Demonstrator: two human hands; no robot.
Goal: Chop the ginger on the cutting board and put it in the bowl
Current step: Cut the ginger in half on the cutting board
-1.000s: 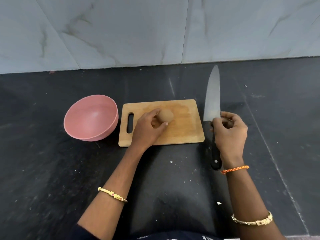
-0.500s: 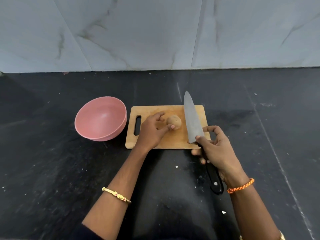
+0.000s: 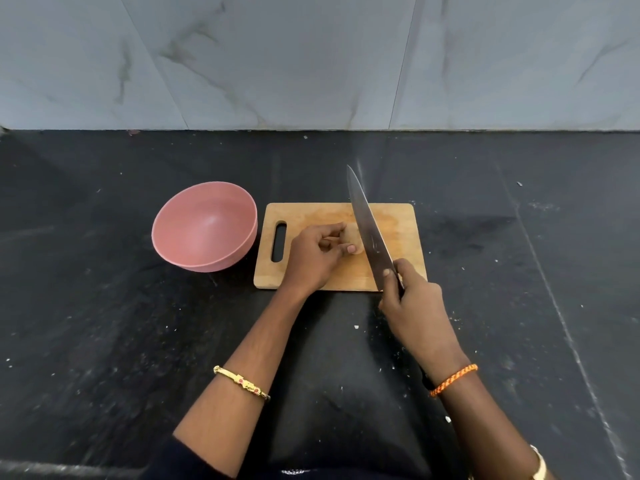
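- The right hand (image 3: 414, 306), nearest of the two and off the near right corner of the cutting board (image 3: 398, 237), is wrapping its curled fingers (image 3: 388, 282) round the handle of the knife (image 3: 369, 233), thumb lying along the heel of the blade; an orange braided thread is circling its wrist.
- A second ago that hand was holding the knife upright to the right of the board; half a second ago the blade was sitting over the board's right part; now the long, smooth grey steel blade is slanting across the board with its point reaching past the far edge.
- The left hand (image 3: 313, 258) is resting over the board's middle, as it was before, its fingers bent and pinching the ginger (image 3: 352, 239) between thumb and fingertips; a thin gold bangle is sitting on the forearm.
- The ginger, a rounded, matt tan lump, is lying on the board's middle, whole, with the blade now just at its right side; whether the edge is touching it cannot be told.
- The board is a flat rectangle of pale wood with rounded corners and a slot handle at its left end.
- The bowl (image 3: 204, 226), a round pink one with a dull smooth finish, is standing just left of the board.
- The surface (image 3: 104, 323) under the board is dark, speckled stone with pale crumbs on it.
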